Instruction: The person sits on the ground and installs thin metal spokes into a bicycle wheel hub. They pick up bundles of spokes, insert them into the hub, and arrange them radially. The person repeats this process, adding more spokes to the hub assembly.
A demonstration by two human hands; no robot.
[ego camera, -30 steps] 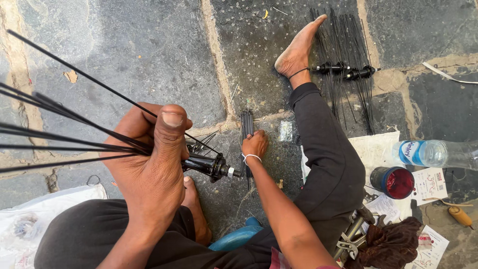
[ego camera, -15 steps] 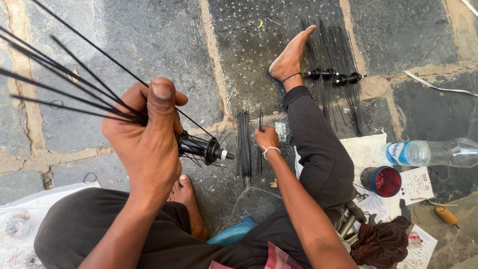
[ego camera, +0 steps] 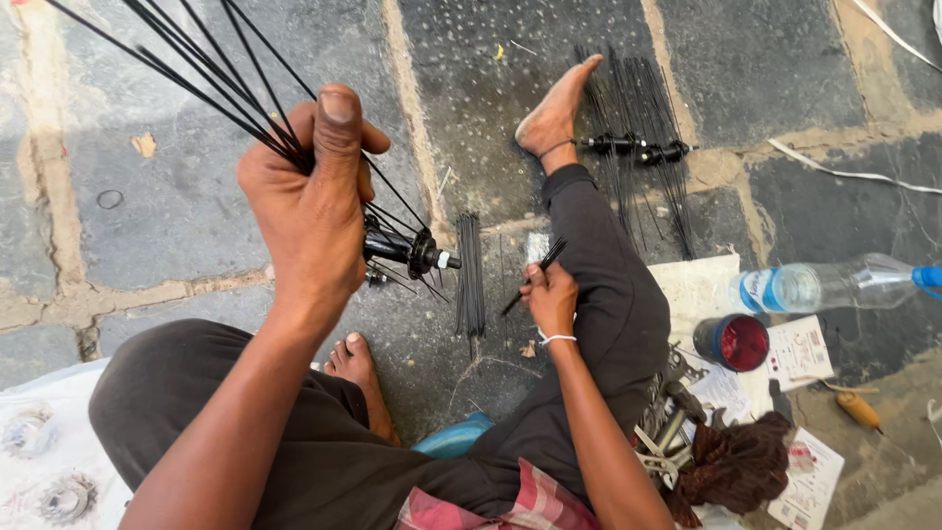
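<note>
So here's where we're at. Our left hand (ego camera: 309, 211) is closed tight around a bundle of thin black spokes (ego camera: 196, 79), thumb up on top, with the spokes fanning up and away to the left. Their lower ends run down into a small black hub (ego camera: 417, 253), which hangs just right of the wrist, above the stone paving (ego camera: 177, 196).

Our right hand (ego camera: 551, 299) is pinched around a loose spoke (ego camera: 535, 275), held slanted above our right leg, near the pile of spare spokes (ego camera: 471, 275) lying on the ground.

Looks to us like we're mid-lacing: one spoke picked up and not yet in the hub. Getting it in means lining its tip up with a free hole in the flange, and we can't make out the holes from here. The left hand has to hold the bundle steady meanwhile.

What's in the way: the spokes already fitted crowd the hub, and our left foot (ego camera: 358, 363) sits right below it.

Other stuff around:
- a second hub with spokes (ego camera: 638, 149) beside our right foot (ego camera: 559, 108)
- a clear plastic bottle (ego camera: 824, 285) lying on its side
- a red tin (ego camera: 734, 342)
- some metal tools (ego camera: 667, 442) and a brown rag (ego camera: 736, 461) off to the right
</note>
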